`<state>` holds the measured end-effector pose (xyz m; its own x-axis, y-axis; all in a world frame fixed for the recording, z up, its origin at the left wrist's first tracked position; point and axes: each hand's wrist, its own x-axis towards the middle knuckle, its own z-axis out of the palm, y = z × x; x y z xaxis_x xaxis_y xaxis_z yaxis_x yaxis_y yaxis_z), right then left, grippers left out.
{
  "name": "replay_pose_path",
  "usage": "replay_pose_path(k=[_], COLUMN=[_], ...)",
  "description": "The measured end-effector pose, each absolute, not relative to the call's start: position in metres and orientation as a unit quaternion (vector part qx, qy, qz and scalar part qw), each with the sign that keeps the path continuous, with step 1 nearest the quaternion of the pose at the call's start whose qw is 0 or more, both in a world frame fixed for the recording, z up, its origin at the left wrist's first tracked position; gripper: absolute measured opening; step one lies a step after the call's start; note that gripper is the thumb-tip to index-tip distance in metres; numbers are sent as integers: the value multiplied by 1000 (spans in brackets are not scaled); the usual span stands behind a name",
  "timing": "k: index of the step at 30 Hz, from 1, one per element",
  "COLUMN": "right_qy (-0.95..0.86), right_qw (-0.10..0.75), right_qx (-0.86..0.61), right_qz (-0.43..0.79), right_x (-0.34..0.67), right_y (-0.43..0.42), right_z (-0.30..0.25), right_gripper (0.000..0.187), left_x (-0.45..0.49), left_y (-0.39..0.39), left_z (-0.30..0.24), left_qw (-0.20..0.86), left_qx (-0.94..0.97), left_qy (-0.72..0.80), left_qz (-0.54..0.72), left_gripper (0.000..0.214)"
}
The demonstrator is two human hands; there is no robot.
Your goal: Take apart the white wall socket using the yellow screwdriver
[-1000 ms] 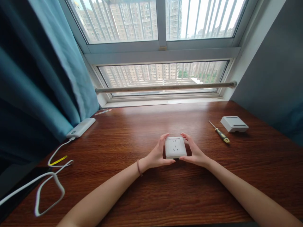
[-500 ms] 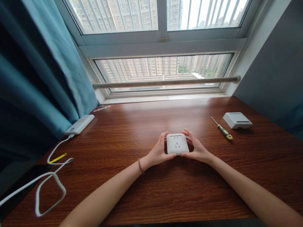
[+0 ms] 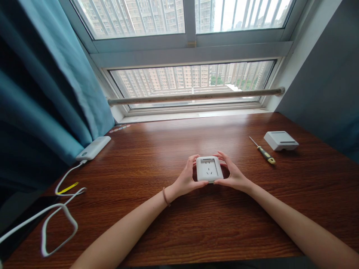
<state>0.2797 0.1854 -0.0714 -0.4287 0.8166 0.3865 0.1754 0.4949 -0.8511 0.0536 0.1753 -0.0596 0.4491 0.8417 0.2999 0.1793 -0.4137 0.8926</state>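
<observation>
- Head view: the white wall socket [image 3: 209, 169] sits near the middle of the table [image 3: 179, 231], a little toward its near edge. It is held between my two hands with its face tilted up toward the camera.
- The left hand [image 3: 186, 181] has its grip closed on the socket's left side, thumb along the near edge and fingers curled over the far left corner.
- The right hand [image 3: 234, 175] mirrors it, with its grip closed on the right side. Both hands are touching the socket and neither is nearer than the other.
- The socket is about square, so it has no long axis to speak of. It lies straight ahead between the two grips, its pin holes facing me.
- The screwdriver [image 3: 263, 150] lies well apart toward the right edge, with a white box [image 3: 281, 140] just beyond it. A power bank [image 3: 94, 148] and its cable [image 3: 60, 213] lie by the left edge.
- Against the frame a second ago, the socket is no longer flat on the table but tipped up in both grips.
- A dark strip now shows along the far edge of its face. I cannot tell whether the front plate is coming away.
</observation>
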Motion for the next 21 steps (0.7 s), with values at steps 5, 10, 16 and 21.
replay_pose_path(k=[5, 10, 16, 21], right_qy=[-750, -736, -689, -729], right_qw=[425, 453, 548, 554], right_qx=[-336, -336, -258, -198], right_qz=[380, 373, 398, 350], right_x=[280, 280, 269, 264], right_y=[184, 179, 161, 143], right_z=[-71, -65, -52, -46], right_gripper=[97, 94, 96, 104], left_x=[54, 52, 57, 65], left_y=[175, 174, 161, 150], left_z=[-57, -55, -47, -46], left_qw=[414, 378, 286, 171], left_qx=[740, 758, 812, 859], left_qy=[346, 345, 340, 328], left_qz=[401, 404, 378, 355], left_gripper=[83, 83, 81, 97])
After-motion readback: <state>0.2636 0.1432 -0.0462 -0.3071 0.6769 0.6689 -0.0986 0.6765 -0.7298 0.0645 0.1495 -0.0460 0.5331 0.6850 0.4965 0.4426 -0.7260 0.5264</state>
